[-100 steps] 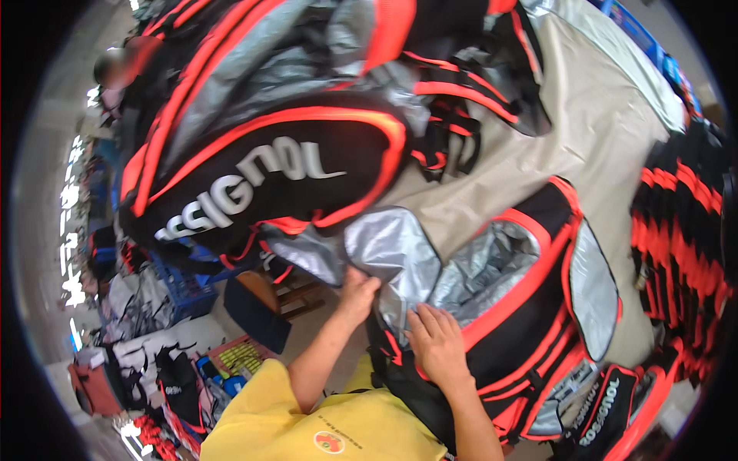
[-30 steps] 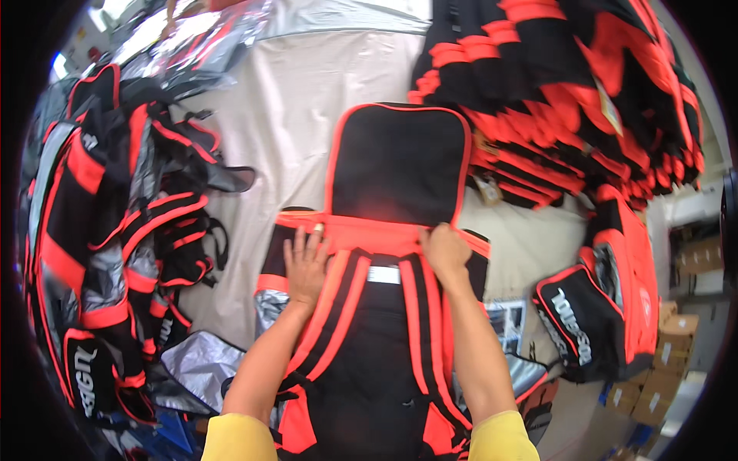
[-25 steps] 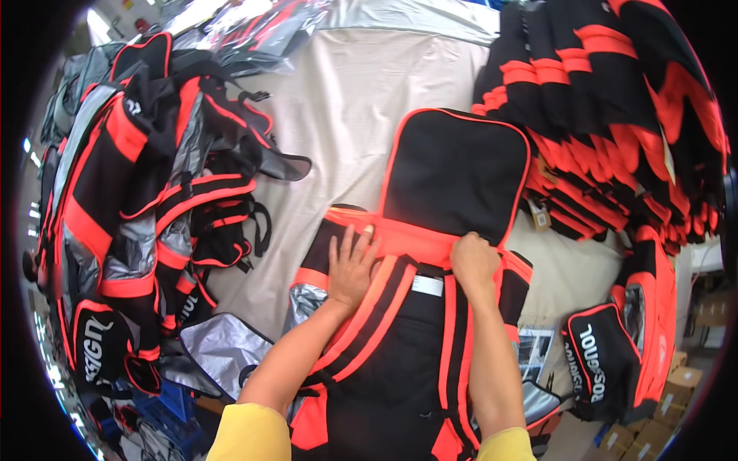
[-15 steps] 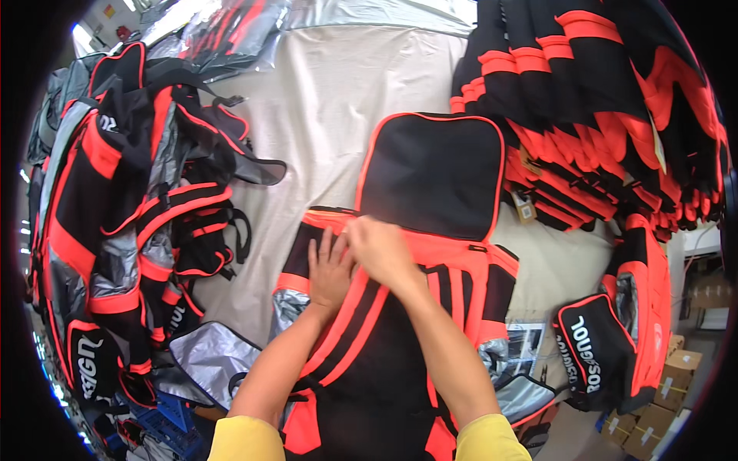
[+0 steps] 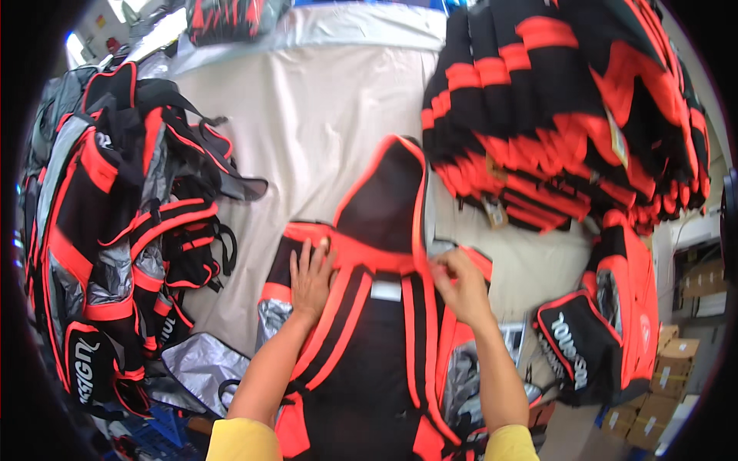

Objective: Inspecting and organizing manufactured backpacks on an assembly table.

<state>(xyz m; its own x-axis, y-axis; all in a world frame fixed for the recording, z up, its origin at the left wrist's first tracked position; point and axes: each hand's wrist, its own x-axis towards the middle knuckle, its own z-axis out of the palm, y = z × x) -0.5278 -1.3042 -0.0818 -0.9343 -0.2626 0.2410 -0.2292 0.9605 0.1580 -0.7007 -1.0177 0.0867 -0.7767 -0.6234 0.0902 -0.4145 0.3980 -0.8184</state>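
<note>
A black and orange backpack (image 5: 350, 388) lies with its padded shoulder straps facing up. Its top flap (image 5: 384, 196), black with orange edging, stands partly folded at the far end. On the upper left of the pack, my left hand (image 5: 310, 283) lies flat with fingers spread, beside the base of the flap. My right hand (image 5: 463, 286) is at the upper right edge, its fingers curled into a pinch by the orange trim; whatever is between them is hidden. A small white label (image 5: 386, 290) shows between the strap tops.
Similar bags (image 5: 100, 230) are heaped along the left. A tall stack of black and orange bags (image 5: 530, 107) fills the far right, with another bag (image 5: 607, 307) below it. Cardboard boxes (image 5: 669, 369) stand lower right. Pale cloth (image 5: 307, 115) covers the table.
My right hand has moved right, from beside my left hand to the pack's right edge. The flap has gone from spread flat to partly folded, and the white label has come into view.
</note>
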